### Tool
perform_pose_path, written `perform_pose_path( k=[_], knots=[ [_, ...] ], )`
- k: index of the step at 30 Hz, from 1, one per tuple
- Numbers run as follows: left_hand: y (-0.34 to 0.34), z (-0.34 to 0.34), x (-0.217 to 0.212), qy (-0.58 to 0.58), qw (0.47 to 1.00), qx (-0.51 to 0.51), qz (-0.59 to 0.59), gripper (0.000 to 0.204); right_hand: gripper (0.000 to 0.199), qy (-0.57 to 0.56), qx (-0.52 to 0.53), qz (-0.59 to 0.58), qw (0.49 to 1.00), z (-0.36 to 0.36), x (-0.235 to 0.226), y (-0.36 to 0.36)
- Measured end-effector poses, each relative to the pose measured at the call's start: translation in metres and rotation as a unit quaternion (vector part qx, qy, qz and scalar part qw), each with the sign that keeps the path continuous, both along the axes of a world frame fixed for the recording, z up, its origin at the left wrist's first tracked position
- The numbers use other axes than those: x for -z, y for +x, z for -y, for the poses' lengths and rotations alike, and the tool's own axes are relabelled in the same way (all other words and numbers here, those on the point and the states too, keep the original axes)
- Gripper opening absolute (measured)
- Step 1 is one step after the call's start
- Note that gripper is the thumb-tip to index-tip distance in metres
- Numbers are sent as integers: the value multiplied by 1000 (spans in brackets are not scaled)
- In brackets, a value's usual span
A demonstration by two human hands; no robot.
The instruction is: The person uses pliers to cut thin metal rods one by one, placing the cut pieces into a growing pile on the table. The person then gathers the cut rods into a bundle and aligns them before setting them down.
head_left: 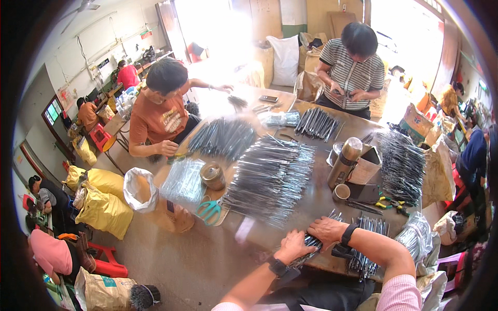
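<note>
At the table's near edge, my left hand (294,247) and my right hand (328,231) are both closed round one bundle of thin dark metal sticks (311,242), whose exact kind I cannot make out. My fingers partly cover it. Just right of my right hand lies another stack of similar sticks (369,243), reaching over the table edge. A large spread of shiny dark sticks (270,179), seemingly in clear sleeves, fills the table's middle beyond my hands.
Teal scissors (209,211) and a brown jar (212,176) stand left of the spread. To the right are a thermos (346,161), a paper cup (341,192) and yellow-handled pliers (385,202). Two people sit across the table, one in an orange shirt (158,116), one in a striped shirt (353,67).
</note>
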State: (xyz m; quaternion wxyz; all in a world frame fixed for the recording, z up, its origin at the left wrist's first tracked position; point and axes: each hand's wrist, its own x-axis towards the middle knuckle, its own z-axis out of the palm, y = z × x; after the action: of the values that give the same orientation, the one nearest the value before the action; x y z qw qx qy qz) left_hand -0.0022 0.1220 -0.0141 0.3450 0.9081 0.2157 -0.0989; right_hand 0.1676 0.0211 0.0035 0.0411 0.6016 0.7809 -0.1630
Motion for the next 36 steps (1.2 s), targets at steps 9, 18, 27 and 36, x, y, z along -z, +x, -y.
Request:
perform_pose_path(
  k=[9, 18, 27, 36],
  knots=[
    [-71, 47, -27, -314, 931, 94, 159, 38, 65, 43, 71, -30, 996, 13, 14, -28],
    [-66, 47, 94, -444, 882, 105, 114, 51, 58, 23, 165, -52, 985, 14, 7, -68],
    [-100, 29, 97, -470, 868, -71, 142, 54, 53, 38, 163, -94, 981, 18, 15, -89],
    [-120, 52, 100, -446, 870, -99, 185, 45, 65, 42, 79, -97, 991, 21, 9, -104]
  ],
)
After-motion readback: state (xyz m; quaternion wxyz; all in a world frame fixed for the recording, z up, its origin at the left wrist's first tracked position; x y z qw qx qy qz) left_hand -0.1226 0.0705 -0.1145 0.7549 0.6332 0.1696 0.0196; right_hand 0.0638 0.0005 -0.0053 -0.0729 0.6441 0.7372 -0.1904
